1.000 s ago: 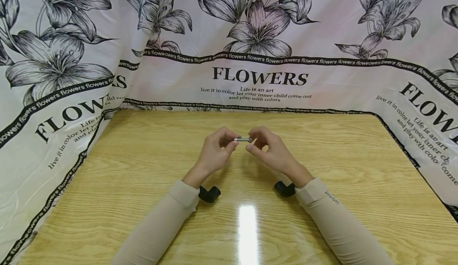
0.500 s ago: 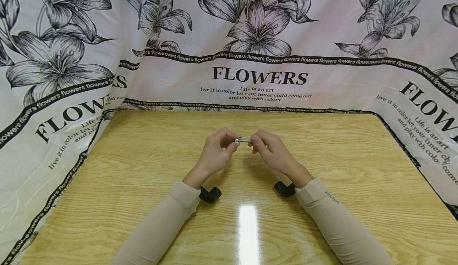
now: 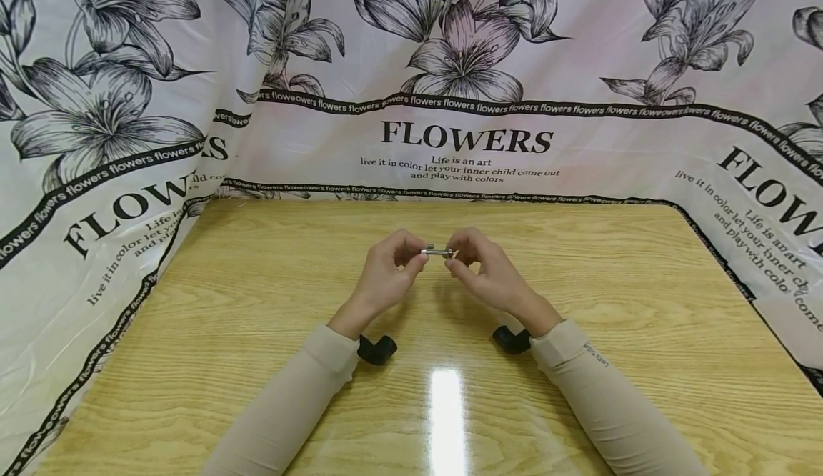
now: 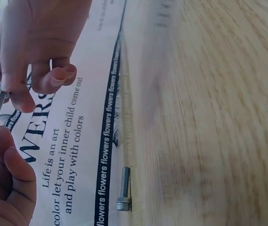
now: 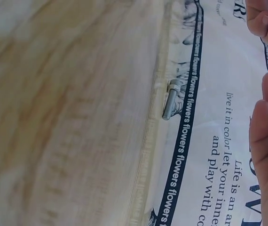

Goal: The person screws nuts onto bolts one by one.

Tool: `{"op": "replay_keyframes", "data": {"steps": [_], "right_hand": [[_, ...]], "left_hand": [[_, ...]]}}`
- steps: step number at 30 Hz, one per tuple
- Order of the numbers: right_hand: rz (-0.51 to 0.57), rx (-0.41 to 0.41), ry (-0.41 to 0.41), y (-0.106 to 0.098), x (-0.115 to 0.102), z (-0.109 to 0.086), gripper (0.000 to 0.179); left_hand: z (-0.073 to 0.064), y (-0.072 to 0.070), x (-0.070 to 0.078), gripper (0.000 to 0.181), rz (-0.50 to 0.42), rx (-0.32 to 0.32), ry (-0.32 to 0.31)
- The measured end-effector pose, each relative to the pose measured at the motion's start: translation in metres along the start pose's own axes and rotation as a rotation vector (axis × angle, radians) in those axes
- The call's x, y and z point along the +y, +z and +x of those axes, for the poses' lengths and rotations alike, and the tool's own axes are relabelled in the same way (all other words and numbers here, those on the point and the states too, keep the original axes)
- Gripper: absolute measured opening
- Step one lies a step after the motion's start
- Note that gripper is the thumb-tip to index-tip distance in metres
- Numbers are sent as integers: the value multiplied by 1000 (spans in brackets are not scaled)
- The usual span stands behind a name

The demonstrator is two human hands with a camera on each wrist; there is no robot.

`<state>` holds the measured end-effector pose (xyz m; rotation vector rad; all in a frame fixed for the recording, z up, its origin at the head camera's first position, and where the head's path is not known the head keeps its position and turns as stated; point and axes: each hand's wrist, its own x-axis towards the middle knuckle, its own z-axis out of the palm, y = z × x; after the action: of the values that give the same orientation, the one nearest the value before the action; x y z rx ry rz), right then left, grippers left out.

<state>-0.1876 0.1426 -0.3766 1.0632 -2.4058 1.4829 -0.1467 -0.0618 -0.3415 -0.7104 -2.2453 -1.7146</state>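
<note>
In the head view a metal bolt (image 3: 437, 251) is held level between the two hands over the table. My left hand (image 3: 386, 265) pinches it at one end between thumb and fingertips, which cover that end. My right hand (image 3: 485, 265) is at the other end, its thumb and index finger at the nut (image 4: 2, 91), the remaining fingers loosely bent in the left wrist view. A second bolt (image 4: 124, 188), with a wider hex end, lies on the table beyond the hands. In the right wrist view this second bolt (image 5: 171, 100) lies near the table's far edge.
The wooden table (image 3: 289, 283) is bordered at the back and sides by a white curtain (image 3: 308, 147) with flower prints and lettering. A black wrist mount (image 3: 377, 350) shows by the left sleeve, another black mount (image 3: 511, 340) by the right.
My right thumb and fingers closed over the bolt's end half a second ago and now have parted slightly, uncovering the nut. The left hand keeps its pinch, almost unmoved.
</note>
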Motion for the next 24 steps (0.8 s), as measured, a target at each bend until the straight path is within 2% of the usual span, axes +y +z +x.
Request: {"op": "replay_keyframes", "data": {"steps": [3,9,13,18,24], "right_hand": [[-22,-9,19,0,-1,0,7],[-30,-26,65,-2,-2,1,20],[-44,-13,72,-2,-1,1,11],[-23,10,28,0,-1,1,30],[-17,4,19,0,-3,1,9]], "left_hand": [[0,0,0,7,0,-1,-4],[0,0,1,8,1,-1,-1],[0,0,0,7,2,1,3],[1,0,0,7,-6,4,-3],[0,0,0,8,-4,0,-8]]}}
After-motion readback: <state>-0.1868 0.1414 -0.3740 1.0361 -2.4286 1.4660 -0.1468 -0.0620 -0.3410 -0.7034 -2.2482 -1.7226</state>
